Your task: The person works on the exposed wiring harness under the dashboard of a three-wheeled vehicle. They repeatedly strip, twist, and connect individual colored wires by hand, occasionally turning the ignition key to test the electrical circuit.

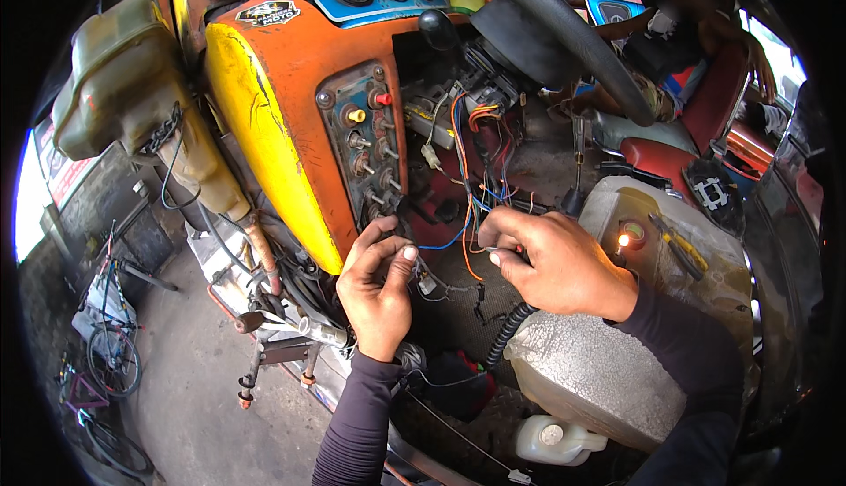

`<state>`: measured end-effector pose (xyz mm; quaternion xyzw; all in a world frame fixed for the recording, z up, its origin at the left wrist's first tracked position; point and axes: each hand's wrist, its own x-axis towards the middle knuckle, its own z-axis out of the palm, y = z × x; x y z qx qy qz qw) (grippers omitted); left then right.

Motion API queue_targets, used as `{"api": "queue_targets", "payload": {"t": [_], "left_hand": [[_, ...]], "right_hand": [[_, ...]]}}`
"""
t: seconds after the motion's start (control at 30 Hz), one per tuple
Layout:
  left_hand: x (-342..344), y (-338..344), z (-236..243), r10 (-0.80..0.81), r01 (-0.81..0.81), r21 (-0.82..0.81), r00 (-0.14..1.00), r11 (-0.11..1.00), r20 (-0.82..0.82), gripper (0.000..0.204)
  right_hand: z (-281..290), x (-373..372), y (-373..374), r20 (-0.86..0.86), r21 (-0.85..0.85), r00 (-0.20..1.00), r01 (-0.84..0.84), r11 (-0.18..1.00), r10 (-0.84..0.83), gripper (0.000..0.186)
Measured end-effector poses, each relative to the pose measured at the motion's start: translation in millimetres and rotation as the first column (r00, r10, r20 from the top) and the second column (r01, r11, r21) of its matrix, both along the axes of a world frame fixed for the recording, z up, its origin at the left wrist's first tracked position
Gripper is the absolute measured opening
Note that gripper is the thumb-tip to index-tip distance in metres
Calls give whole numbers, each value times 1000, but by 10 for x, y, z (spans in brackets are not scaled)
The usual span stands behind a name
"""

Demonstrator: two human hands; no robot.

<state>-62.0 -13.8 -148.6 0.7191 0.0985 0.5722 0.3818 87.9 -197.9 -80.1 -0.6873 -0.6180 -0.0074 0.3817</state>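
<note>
My left hand [377, 296] is closed in a pinch beside the lower end of the orange dashboard panel. A thin blue wire [448, 243] runs from its thumb and fingertips to the loose wire bundle [477, 200] under the steering column. My right hand [564, 261] is also pinched shut, just right of an orange wire [468, 261] that hangs from the bundle. What lies between its fingertips is too small to name. Above my left hand, a metal switch panel [359, 138] carries toggle switches, a yellow knob and a red knob.
Overhead curves the black steering wheel [608, 54]. Yellow-handled pliers [679, 248] and a small glowing light [624, 240] are on the worn engine cover [582, 354] at right. A white plastic jug [557, 440] stands below. Another person [687, 45] sits at far right. Bicycles [110, 354] stand outside, left.
</note>
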Motion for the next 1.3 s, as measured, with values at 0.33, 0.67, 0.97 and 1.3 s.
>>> {"api": "queue_targets", "payload": {"t": [0.33, 0.67, 0.97, 1.3], "left_hand": [[-6, 9, -41, 35, -36, 47, 999, 998, 15, 10], [-29, 34, -39, 48, -48, 27, 999, 998, 13, 10], [-35, 46, -44, 57, -57, 47, 998, 997, 5, 10], [-55, 25, -69, 1, -2, -35, 1000, 999, -21, 11]], "right_hand": [[923, 39, 339, 9, 311, 988, 141, 940, -152, 75], [905, 260, 398, 83, 282, 996, 17, 959, -42, 68], [334, 150, -200, -261, -268, 965, -110, 957, 38, 36], [155, 125, -8, -223, -261, 973, -122, 958, 63, 19]]}}
